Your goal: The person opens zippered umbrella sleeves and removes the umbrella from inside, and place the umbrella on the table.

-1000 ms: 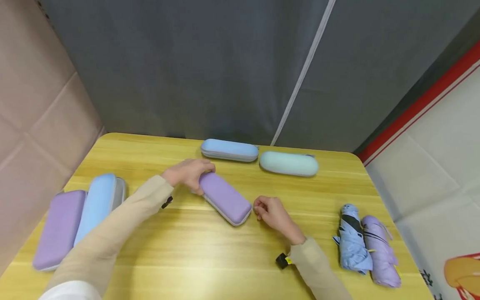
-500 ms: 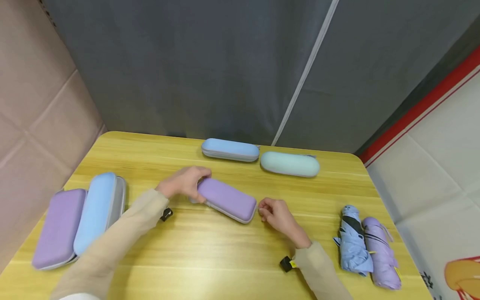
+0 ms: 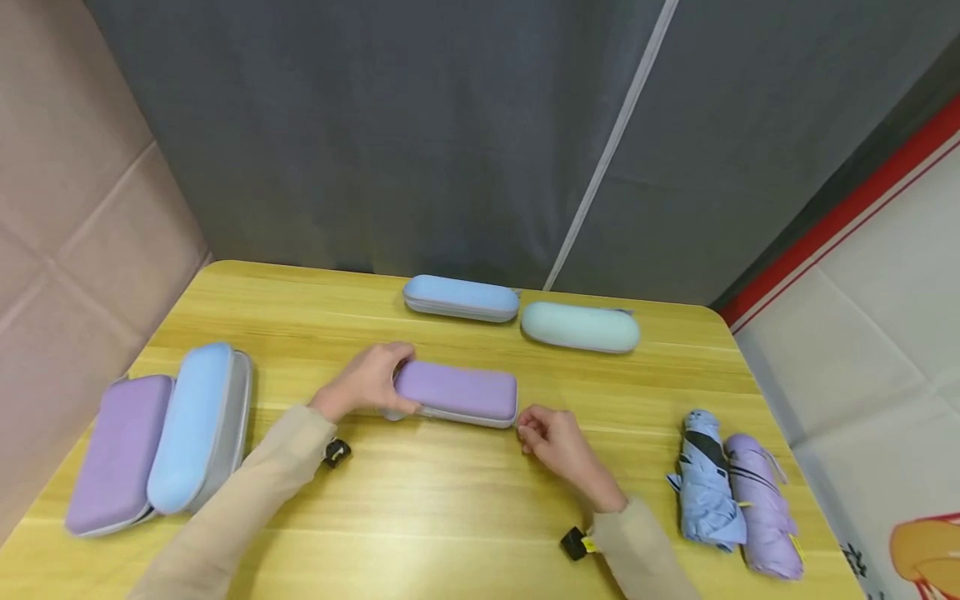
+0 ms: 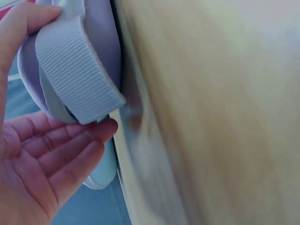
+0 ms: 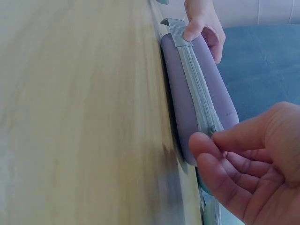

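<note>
A purple zippered case (image 3: 457, 392) lies crosswise in the middle of the table. My left hand (image 3: 367, 383) grips its left end, thumb at the near side, where a ribbed grey strap (image 4: 77, 70) shows in the left wrist view. At the case's right end, my right hand (image 3: 557, 442) has thumb and index finger together, pinching the zipper pull (image 5: 212, 130); the pull itself is mostly hidden by the fingertips. A pale zipper (image 5: 199, 89) runs along the side of the case and looks closed in the right wrist view.
Behind the case lie a blue case (image 3: 461, 298) and a mint case (image 3: 580, 327). At the left stand another purple case (image 3: 122, 454) and a larger blue case (image 3: 193, 425). A folded blue umbrella (image 3: 708, 483) and a purple one (image 3: 761, 508) lie at the right.
The purple case has turned from slanting toward me to lying nearly crosswise. My left hand has come slightly nearer with it, and my right hand has shifted slightly right and nearer.
</note>
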Available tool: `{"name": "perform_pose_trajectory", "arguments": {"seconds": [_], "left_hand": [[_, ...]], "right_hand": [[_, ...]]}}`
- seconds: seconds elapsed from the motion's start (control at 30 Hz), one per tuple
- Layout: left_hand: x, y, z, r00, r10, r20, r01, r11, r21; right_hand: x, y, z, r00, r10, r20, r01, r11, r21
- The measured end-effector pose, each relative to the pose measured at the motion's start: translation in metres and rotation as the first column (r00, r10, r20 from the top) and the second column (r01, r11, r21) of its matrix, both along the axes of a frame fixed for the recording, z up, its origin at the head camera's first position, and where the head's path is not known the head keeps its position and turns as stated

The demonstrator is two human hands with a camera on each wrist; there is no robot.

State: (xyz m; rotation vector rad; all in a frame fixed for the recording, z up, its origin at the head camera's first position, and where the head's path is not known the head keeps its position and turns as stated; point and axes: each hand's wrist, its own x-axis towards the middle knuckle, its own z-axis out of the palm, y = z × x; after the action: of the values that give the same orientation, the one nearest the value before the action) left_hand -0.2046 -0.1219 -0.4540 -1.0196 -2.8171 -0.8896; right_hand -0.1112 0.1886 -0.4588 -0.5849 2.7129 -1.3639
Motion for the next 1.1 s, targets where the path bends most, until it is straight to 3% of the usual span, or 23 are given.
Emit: {"name": "perform_pose_trajectory", "arguments": {"seconds": [0.3,0.6,0.97,1.1], "left_hand": [[0.015,0.004,-0.001,0.995,0.104,-0.008,-0.104,0.994,-0.013],[0.020,0.005,0.000,0.992,0.126,-0.017,-0.126,0.992,-0.025],[0.022,0.006,0.000,0.990,0.141,-0.019,-0.142,0.990,-0.020],[0.023,0.007,0.000,0.989,0.145,-0.019,-0.145,0.989,-0.019]], "right_hand": [[0.006,-0.024,0.000,0.992,-0.121,-0.040,0.120,0.993,-0.009],[0.008,-0.063,-0.007,0.972,-0.174,-0.158,0.181,0.983,0.031],[0.003,-0.107,-0.007,0.932,-0.081,-0.353,0.128,0.985,0.113],[0.003,-0.111,-0.006,0.930,-0.053,-0.364,0.108,0.985,0.132]]}}
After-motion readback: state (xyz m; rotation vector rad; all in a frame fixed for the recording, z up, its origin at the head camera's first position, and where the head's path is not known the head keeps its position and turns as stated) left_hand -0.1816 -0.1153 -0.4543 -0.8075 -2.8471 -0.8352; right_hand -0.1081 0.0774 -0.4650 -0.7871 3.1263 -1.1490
